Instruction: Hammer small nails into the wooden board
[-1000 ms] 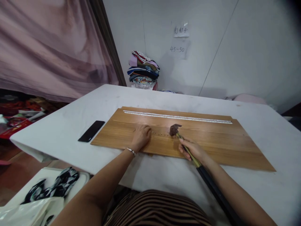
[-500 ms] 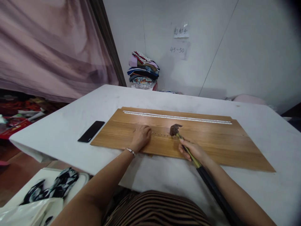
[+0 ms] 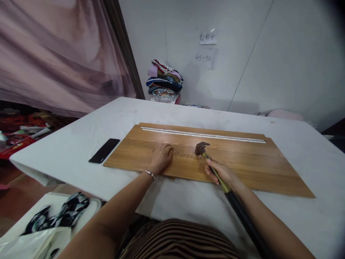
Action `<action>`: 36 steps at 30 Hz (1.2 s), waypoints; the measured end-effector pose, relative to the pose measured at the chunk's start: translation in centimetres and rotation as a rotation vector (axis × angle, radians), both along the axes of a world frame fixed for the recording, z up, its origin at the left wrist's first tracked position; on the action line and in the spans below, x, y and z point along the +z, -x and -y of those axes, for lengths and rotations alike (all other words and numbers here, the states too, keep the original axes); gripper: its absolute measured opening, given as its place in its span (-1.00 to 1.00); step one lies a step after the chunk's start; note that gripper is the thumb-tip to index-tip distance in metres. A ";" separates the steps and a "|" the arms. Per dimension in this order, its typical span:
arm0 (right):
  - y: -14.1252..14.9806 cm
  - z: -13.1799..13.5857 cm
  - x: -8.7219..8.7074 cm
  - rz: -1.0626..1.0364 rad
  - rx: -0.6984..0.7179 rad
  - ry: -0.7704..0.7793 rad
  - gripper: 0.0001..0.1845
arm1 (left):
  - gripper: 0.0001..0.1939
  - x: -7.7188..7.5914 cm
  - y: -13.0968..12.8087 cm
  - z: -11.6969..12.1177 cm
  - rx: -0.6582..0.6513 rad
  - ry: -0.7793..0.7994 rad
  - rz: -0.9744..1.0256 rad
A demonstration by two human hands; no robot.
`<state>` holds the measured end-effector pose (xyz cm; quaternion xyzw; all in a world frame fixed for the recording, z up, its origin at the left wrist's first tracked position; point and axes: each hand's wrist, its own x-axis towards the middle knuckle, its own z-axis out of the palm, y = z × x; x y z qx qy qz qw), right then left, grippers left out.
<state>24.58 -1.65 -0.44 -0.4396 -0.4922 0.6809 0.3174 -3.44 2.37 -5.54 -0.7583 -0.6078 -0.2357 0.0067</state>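
My left hand (image 3: pixel 162 157) rests palm down on the wooden board (image 3: pixel 248 163), its fingers curled and pressed together; whatever may be under them is hidden. A short, thin dark sliver, perhaps a nail, shows at that hand's left side. To the right of the fingers, a row of several small nails (image 3: pixel 184 154) runs across the board. My right hand (image 3: pixel 219 170) is wrapped round the handle of a claw hammer (image 3: pixel 201 148), close to its rusty head. The hammer's head is over the right end of the nail row, its dark grip running back along my forearm.
Two white measuring strips (image 3: pixel 202 135) lie along the board's far side. A black phone (image 3: pixel 104 151) is left of the board on the white table (image 3: pixel 107 118). Folded clothes (image 3: pixel 165 81) are stacked by the wall. A white stool (image 3: pixel 93 207) with patterned cloth stands at lower left.
Almost nothing differs. Both hands and the hammer keep their places, and the view has shifted very slightly.
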 end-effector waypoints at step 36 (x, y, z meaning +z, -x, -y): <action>0.0 0.0 0.2 0.017 0.008 0.026 -0.52 | -0.76 0.4 -0.2 0.1 0.003 0.012 -0.019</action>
